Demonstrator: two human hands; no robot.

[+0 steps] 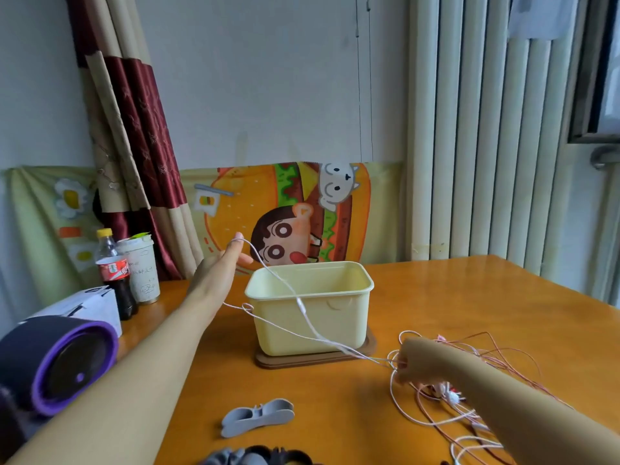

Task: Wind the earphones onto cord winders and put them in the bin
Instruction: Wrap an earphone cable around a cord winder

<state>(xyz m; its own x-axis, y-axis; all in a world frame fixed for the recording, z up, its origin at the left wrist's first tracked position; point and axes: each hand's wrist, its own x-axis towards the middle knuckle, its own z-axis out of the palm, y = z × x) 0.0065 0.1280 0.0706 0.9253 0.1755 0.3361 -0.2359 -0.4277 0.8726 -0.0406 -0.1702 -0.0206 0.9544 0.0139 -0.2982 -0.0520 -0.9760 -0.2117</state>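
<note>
Across bin [335, 325] | cord [301, 305] slants up-left | left grip [218, 266] flat | right grip [414, 360] pinches cord

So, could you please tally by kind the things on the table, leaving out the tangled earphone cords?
Yellow bin: 1
Brown base under it: 1
Grey cord winder in full view: 1
Cola bottle: 1
Paper cup: 1
Purple speaker: 1
White box: 1
Total: 7
Winders cut off at the bottom edge are not counted.
</note>
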